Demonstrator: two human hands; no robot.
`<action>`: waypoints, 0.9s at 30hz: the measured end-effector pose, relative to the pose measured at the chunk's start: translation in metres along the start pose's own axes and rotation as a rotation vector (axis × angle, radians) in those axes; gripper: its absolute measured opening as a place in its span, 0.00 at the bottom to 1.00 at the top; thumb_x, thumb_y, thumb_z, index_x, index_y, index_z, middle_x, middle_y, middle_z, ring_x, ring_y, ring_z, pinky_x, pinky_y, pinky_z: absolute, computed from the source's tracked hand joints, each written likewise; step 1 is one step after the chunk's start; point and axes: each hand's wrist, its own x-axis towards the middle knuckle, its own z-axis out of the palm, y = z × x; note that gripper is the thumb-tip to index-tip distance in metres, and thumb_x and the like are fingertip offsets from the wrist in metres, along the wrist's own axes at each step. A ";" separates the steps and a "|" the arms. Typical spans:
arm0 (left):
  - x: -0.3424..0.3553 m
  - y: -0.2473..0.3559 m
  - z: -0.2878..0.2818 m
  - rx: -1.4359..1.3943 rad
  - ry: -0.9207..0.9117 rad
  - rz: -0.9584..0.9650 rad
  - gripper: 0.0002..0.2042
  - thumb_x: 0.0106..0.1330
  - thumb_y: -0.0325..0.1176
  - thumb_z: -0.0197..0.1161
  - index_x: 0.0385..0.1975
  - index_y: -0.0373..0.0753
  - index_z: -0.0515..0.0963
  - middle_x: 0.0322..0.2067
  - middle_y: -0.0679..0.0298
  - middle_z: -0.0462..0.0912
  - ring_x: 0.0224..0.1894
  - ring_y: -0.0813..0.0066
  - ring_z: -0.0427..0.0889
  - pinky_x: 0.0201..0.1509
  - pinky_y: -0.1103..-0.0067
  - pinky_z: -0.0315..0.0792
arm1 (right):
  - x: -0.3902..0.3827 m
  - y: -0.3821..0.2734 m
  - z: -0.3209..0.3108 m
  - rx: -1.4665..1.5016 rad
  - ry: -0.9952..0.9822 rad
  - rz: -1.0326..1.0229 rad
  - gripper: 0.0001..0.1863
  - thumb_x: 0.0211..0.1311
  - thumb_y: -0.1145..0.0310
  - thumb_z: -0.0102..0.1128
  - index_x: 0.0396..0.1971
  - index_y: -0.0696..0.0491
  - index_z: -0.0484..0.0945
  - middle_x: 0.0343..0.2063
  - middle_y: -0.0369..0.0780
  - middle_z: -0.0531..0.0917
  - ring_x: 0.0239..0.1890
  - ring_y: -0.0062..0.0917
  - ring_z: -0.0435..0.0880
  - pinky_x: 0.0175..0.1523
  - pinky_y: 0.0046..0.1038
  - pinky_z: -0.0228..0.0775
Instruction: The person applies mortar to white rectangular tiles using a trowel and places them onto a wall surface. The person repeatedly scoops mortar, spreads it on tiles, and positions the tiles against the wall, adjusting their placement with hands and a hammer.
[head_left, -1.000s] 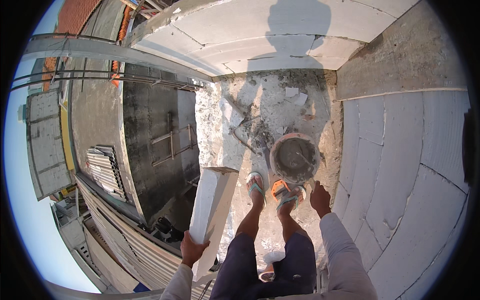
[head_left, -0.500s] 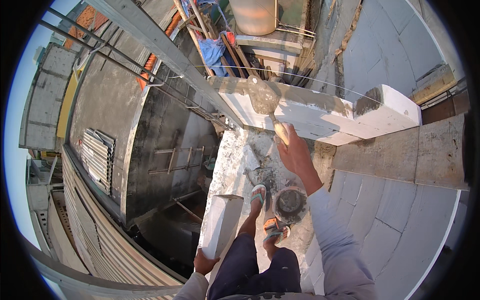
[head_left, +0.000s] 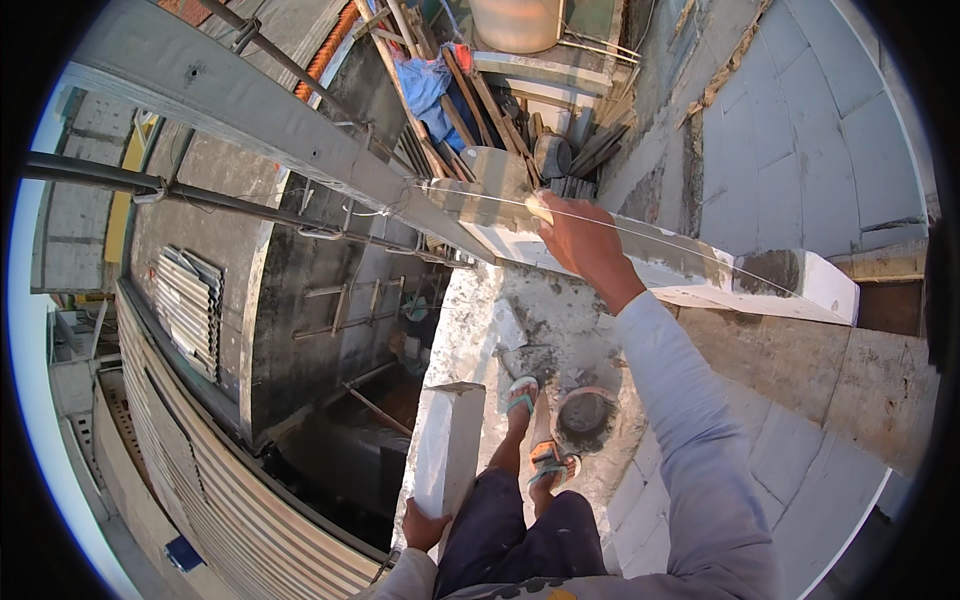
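Head view: the right hand [head_left: 592, 243], down by the mortar bucket [head_left: 584, 391] a second ago, has risen to the low white wall [head_left: 690, 287] across the upper middle of the frame, drawing closer to its top over the last half-second. Its fingers wrap the handle of a trowel [head_left: 498, 169]; whether the blade touches mortar, I cannot tell. Work thus appears to have shifted from bucket to wall top, while the left hand [head_left: 424, 527] keeps gripping a long white block [head_left: 447, 450], lower middle.

A string [head_left: 720, 262] obstructs passage above the wall [head_left: 700, 286].
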 end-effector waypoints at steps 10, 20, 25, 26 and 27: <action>0.026 0.029 -0.008 0.006 0.004 0.017 0.43 0.41 0.46 0.84 0.55 0.33 0.67 0.45 0.42 0.84 0.48 0.40 0.84 0.54 0.55 0.78 | 0.033 0.011 -0.032 -0.164 -0.241 -0.191 0.25 0.64 0.61 0.68 0.62 0.47 0.78 0.40 0.46 0.88 0.45 0.44 0.86 0.53 0.44 0.77; 0.036 0.049 -0.023 -0.002 -0.027 0.083 0.42 0.42 0.47 0.83 0.54 0.31 0.67 0.48 0.42 0.82 0.51 0.41 0.83 0.54 0.56 0.77 | 0.047 0.021 -0.031 -0.089 -0.059 -0.190 0.24 0.61 0.62 0.71 0.57 0.49 0.81 0.40 0.45 0.88 0.47 0.41 0.86 0.52 0.42 0.78; 0.038 0.044 -0.019 0.031 -0.012 0.083 0.42 0.42 0.47 0.84 0.52 0.32 0.68 0.47 0.42 0.82 0.51 0.42 0.83 0.54 0.56 0.78 | 0.043 -0.006 -0.050 -0.180 -0.310 -0.182 0.24 0.63 0.62 0.69 0.59 0.51 0.79 0.43 0.45 0.88 0.49 0.40 0.86 0.52 0.41 0.78; 0.036 0.042 -0.017 0.029 -0.014 0.080 0.42 0.41 0.47 0.84 0.52 0.32 0.68 0.47 0.42 0.82 0.51 0.42 0.83 0.54 0.56 0.78 | 0.029 -0.006 -0.058 -0.180 -0.409 -0.150 0.25 0.64 0.63 0.68 0.60 0.52 0.79 0.44 0.45 0.87 0.49 0.41 0.86 0.52 0.40 0.78; 0.038 0.043 -0.019 0.035 -0.014 0.094 0.42 0.41 0.47 0.84 0.52 0.33 0.67 0.47 0.42 0.83 0.51 0.41 0.84 0.54 0.56 0.78 | 0.013 0.013 -0.043 -0.047 -0.347 -0.110 0.25 0.65 0.63 0.66 0.61 0.53 0.77 0.46 0.47 0.86 0.51 0.42 0.85 0.54 0.40 0.77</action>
